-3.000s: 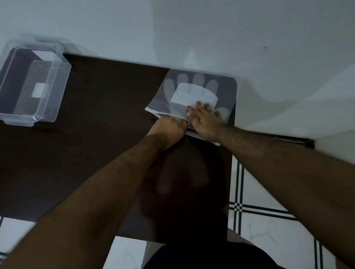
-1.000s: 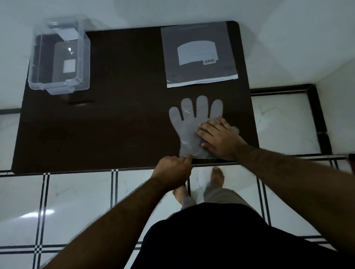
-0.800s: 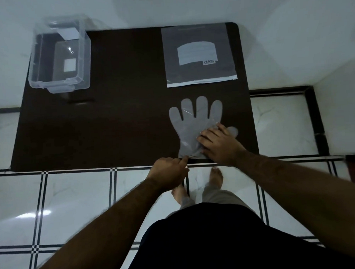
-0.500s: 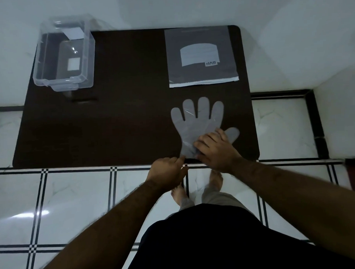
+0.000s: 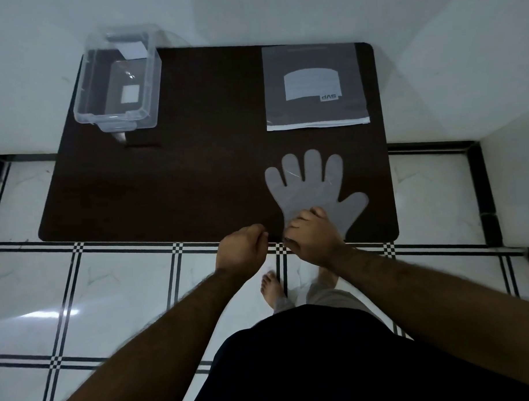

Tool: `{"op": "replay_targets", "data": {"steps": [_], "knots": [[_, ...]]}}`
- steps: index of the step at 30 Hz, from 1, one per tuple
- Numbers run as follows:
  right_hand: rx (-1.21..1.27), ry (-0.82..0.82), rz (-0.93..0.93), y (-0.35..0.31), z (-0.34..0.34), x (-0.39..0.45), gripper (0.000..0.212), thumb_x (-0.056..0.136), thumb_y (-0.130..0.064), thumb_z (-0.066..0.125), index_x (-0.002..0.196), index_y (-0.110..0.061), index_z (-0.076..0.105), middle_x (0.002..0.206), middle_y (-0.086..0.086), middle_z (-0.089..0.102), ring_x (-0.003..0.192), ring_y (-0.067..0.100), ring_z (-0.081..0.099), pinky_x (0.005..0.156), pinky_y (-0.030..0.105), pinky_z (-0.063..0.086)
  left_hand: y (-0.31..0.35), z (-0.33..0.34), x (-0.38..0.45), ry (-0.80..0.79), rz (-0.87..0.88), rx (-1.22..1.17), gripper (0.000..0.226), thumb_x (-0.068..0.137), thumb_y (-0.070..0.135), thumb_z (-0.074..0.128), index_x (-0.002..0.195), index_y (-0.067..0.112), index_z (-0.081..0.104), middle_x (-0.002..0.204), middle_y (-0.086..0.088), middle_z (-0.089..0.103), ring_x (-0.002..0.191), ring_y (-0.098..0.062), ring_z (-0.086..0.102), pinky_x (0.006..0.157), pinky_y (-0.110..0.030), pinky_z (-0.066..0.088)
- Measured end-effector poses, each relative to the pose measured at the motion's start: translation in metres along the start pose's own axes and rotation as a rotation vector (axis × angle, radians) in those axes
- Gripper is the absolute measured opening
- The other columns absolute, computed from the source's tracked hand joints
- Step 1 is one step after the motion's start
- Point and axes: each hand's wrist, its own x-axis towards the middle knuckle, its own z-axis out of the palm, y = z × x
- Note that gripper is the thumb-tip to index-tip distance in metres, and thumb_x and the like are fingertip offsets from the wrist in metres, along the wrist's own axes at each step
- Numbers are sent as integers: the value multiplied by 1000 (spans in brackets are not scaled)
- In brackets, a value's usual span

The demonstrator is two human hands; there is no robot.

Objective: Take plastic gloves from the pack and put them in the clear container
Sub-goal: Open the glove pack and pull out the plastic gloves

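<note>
**Glove flat at the table's near edge, both hands at its cuff**

The glove (image 5: 309,192) lies flat on the table (image 5: 196,172), fingers spread and pointing toward the far edge, thumb out toward the table's right side. It is see-through and grey against the dark top. Its cuff end sits at the near edge of the table, under the right hand (image 5: 314,239).

The right hand rests on the cuff with its fingers curled down onto the plastic. It presses or pinches the cuff, but whether it truly grips the film cannot be told. The left hand (image 5: 242,250) sits just left of the glove's cuff, at the table's near edge, closed into a loose fist with thumb against forefinger. Whether a bit of film is held between them cannot be told.

The pack (image 5: 314,87) lies flat beyond the glove, near the table's far right corner, apart from the glove's fingertips. It is grey with a pale label, and its white open end faces the glove.

The container (image 5: 117,85) stands at the far left corner of the table, well apart from the glove and pack. It is clear, open at the top, with a white label showing through its floor.

Below the table's near edge lies tiled floor (image 5: 125,295), white with dark lines, and the person's bare feet (image 5: 272,287).
</note>
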Motion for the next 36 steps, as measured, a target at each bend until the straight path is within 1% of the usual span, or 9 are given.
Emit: {"op": "replay_targets", "data": {"steps": [4,9,13,16,19,23,28,32,36], "knots": [[36,33,19,0,2,-1,21,98,-35,66,99,-19,79,97,2,78,95,27,67,91,45,48,1,3,-1,15,-28,-59,19,107,28,59,112,18,75,91,1,76,76,-16,69,67,-34,60],[317,87,307,-5,-6,5,31,99,-38,52,98,-18,77,92,1,74,88,23,65,86,41,49,13,9,5,24,-188,-291,15,106,22,64,114,17,76,92,5,75,80,-10,70,69,-23,55],[629,175,480,-9,-12,7,14,100,-25,68,102,-13,76,89,3,75,82,16,68,78,34,59,30,10,25,-42,-541,-711,12,105,18,66,104,17,78,93,-2,78,84,-24,78,74,-39,68],[703,212,548,-10,-15,5,11,100,-21,69,103,-12,74,90,3,73,81,13,68,77,30,60,37,10,35,-83,-652,-750,12,103,13,68,95,15,77,90,-8,79,85,-30,80,74,-43,69],[578,149,407,-4,-16,0,17,98,-32,69,100,-15,74,86,1,72,79,15,66,76,37,59,34,15,38,-76,-640,-637,13,100,13,69,92,18,77,86,-4,78,80,-24,79,75,-47,69],[103,-98,123,-4,-9,-5,32,81,-41,87,100,-19,74,95,3,74,90,26,67,86,43,52,32,17,36,-9,-658,-582,12,100,18,68,92,21,76,85,-1,77,80,-22,78,77,-49,69],[66,-23,62,-6,-2,-4,11,90,-28,76,94,-18,76,91,5,75,86,27,68,85,43,51,30,19,31,24,-665,-637,14,102,16,67,92,21,76,85,-1,78,77,-19,78,76,-45,69],[309,88,269,-4,-8,-3,28,100,-34,58,88,-16,75,80,4,72,75,22,65,79,41,54,34,16,34,47,-709,-753,12,104,13,66,99,14,76,92,-7,79,78,-17,79,71,-31,67],[562,239,557,2,-20,7,19,102,-31,65,100,-16,76,90,-1,75,82,11,67,77,34,59,41,12,42,-39,-820,-1023,13,105,17,68,106,7,76,101,-17,80,94,-31,80,82,-42,68]]}}
